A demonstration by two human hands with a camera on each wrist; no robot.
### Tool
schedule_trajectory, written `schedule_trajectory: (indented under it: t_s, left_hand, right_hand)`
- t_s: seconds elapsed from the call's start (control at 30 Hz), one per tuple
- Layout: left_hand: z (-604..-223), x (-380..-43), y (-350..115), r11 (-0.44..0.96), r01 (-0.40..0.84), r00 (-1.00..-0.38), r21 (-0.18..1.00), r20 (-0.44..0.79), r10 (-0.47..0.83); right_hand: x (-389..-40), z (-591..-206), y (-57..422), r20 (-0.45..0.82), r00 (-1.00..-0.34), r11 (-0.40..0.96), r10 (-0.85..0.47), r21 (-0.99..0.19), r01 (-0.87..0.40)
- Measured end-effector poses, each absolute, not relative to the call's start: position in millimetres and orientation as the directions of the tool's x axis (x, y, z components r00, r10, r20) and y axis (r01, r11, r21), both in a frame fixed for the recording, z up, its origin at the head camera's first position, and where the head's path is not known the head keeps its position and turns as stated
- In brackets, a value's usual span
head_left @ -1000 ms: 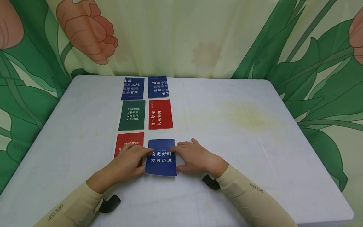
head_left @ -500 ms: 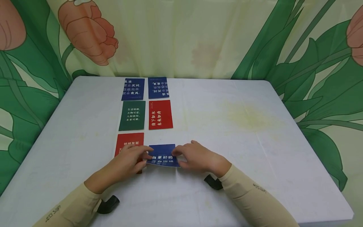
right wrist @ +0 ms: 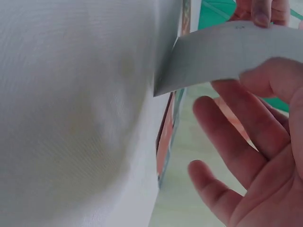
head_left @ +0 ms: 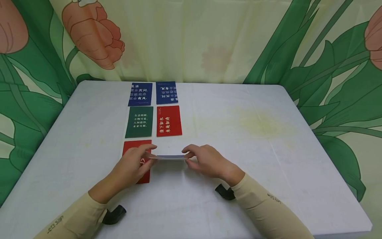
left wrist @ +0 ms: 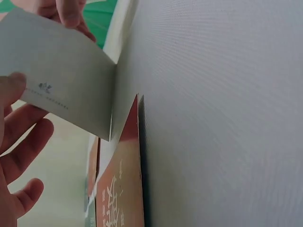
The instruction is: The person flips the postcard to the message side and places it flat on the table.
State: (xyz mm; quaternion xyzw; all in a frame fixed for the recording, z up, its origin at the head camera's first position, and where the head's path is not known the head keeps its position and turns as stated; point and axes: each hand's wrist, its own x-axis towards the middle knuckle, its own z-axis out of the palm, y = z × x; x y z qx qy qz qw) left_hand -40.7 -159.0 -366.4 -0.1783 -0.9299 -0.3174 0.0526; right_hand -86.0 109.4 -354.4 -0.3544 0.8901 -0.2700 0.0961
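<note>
A blue postcard point(head_left: 168, 157) stands tilted up between my hands, seen almost edge-on in the head view. Its pale back point(left wrist: 61, 56) with a small printed mark faces the left wrist camera, and one edge meets the white tabletop. My left hand point(head_left: 129, 167) pinches the left side of the postcard between thumb and fingers. On the opposite side, my right hand point(head_left: 210, 162) pinches it too, the other fingers spread in the right wrist view. Beneath my left hand lies a red postcard point(head_left: 134, 143), partly covered by it.
Beyond the hands lie a green postcard point(head_left: 139, 121) and a second red postcard point(head_left: 169, 121). At the table's back edge are two blue postcards point(head_left: 140, 94), side by side. A flowered curtain point(head_left: 179, 39) hangs behind the white table point(head_left: 268, 179).
The blue postcard has tipped from nearly flat, its lettering facing up, to edge-on with the lettering out of sight. Both hands keep hold of its sides and have shifted only slightly.
</note>
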Motion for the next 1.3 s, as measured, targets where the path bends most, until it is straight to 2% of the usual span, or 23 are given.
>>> schedule_trajectory:
  t_s: [0.23,0.43,0.63,0.9,1.3]
  left_hand:
    - [-365.7,-42.4,-156.1,0.720,0.347,-0.937,0.601,0.259,0.235]
    - [-363.8,-41.3,-152.2,0.685,0.335,-0.937,0.647,0.304,0.171]
    - [-361.6,-41.2,-148.9,0.675,0.337,-0.924,0.656,0.367,0.106]
    - [-366.2,-45.3,-150.3,0.702,0.410,-0.886,0.583,0.439,0.153]
    - [-372.5,-46.9,-148.0,0.733,0.351,-0.922,0.583,0.350,0.163]
  right_hand:
    - [-85.4,-359.3,107.8,0.199,-0.753,0.550,-0.627,-0.572,-0.609]
    - [-84.0,-361.6,103.6,0.245,-0.800,0.526,-0.547,-0.644,-0.556]
    - [-81.1,-360.1,97.6,0.237,-0.869,0.488,-0.435,-0.748,-0.449]
    - [-82.0,-359.3,93.2,0.229,-0.872,0.491,-0.433,-0.751,-0.441]
    - [-83.8,-360.9,90.5,0.134,-0.876,0.581,-0.463,-0.701,-0.414]
